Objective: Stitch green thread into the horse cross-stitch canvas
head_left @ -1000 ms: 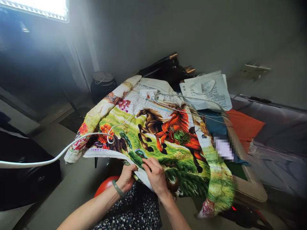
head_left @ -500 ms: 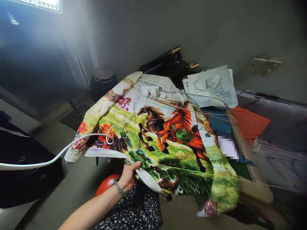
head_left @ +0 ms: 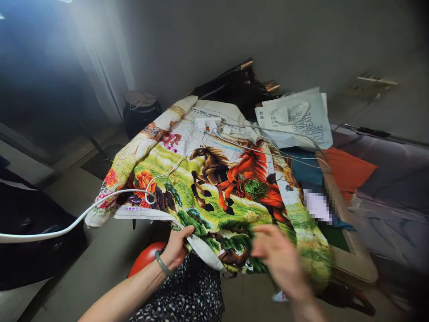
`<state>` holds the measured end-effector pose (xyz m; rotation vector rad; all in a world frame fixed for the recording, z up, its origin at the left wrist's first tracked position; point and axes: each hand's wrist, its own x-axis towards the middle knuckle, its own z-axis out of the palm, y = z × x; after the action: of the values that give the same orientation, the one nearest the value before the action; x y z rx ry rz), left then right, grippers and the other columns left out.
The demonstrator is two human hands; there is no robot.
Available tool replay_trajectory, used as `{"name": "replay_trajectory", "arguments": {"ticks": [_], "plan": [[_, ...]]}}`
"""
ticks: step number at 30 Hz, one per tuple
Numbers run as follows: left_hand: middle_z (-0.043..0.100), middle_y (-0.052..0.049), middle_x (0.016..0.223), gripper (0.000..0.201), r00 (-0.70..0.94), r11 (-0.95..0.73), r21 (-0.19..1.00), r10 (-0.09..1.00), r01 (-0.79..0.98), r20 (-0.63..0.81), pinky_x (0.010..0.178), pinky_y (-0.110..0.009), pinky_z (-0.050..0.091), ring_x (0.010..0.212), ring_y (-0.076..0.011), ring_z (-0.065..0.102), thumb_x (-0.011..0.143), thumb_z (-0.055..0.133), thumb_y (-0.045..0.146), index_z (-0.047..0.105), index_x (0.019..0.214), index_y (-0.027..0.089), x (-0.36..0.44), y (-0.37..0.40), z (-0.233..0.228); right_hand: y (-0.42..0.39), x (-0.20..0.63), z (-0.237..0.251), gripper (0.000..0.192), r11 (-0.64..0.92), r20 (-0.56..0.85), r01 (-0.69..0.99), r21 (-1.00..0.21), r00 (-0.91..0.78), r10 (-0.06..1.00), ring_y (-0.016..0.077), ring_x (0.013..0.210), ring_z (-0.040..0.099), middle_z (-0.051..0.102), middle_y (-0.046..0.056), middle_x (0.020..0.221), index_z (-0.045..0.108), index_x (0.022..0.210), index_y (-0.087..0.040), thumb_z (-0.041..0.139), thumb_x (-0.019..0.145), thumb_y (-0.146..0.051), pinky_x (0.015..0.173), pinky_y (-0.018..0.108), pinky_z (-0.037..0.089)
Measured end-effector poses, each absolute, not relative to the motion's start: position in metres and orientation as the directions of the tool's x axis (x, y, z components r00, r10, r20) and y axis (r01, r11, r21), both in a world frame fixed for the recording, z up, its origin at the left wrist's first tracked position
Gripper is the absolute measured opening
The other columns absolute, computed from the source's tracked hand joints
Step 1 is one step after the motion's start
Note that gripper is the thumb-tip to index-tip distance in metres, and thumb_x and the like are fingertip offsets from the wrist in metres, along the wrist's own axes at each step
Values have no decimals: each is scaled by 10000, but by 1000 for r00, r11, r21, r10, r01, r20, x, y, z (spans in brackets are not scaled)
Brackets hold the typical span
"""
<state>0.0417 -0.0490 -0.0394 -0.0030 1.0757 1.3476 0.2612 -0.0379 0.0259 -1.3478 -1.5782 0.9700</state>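
The cross-stitch cloth with running horses (head_left: 217,188) lies spread over a cluttered table, and its near edge hangs down to the person's lap. The left hand (head_left: 176,247) pinches this near white border, thumb on top and fingers curled under the cloth. The right hand (head_left: 279,259) is in the air just above the lower right part of the cloth; it is blurred, the fingers look loosely spread, and I cannot tell if they hold a needle or thread.

A white cable (head_left: 110,201) makes a loop on the left side of the cloth and goes off to the left. More thin cables run from a white power strip (head_left: 208,124) that rests on the far part of the cloth. A white tote bag (head_left: 298,120) lies behind, at the right.

I think the main risk is pulling. If the cloth is drawn toward the lap, the power strip may slide with it and the cables may tangle. A thread could also catch on the looped cable. A green bangle (head_left: 163,264) on the left wrist may snag loose stitches.
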Motion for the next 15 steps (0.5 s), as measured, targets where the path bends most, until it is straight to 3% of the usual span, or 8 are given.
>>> {"name": "replay_trajectory", "arguments": {"ticks": [3, 8, 15], "plan": [[754, -56, 854, 529, -140, 314, 552, 764, -772, -630, 802, -335, 537, 767, -190, 668, 407, 996, 283, 733, 842, 137, 41, -50, -39, -37, 214, 3, 332, 84, -36, 410, -908, -276, 961, 166, 541, 577, 646, 44, 629, 802, 960, -194, 515, 959, -359, 527, 269, 455], [704, -24, 738, 477, -132, 332, 548, 755, -768, -642, 700, -300, 504, 661, -145, 607, 408, 999, 291, 712, 753, 130, 40, -51, -43, -36, 174, -21, 367, 124, -29, 542, -831, -264, 964, 168, 544, 596, 720, 63, 684, 813, 954, -160, 482, 965, -316, 565, 275, 419], [715, -30, 767, 480, -144, 320, 550, 754, -771, -641, 718, -304, 507, 687, -156, 623, 417, 994, 278, 707, 774, 135, 41, -50, -47, -32, 178, -14, 337, 234, 47, 621, -748, -302, 952, 151, 538, 602, 762, 50, 747, 819, 895, -177, 487, 947, -204, 579, 262, 391]]}}
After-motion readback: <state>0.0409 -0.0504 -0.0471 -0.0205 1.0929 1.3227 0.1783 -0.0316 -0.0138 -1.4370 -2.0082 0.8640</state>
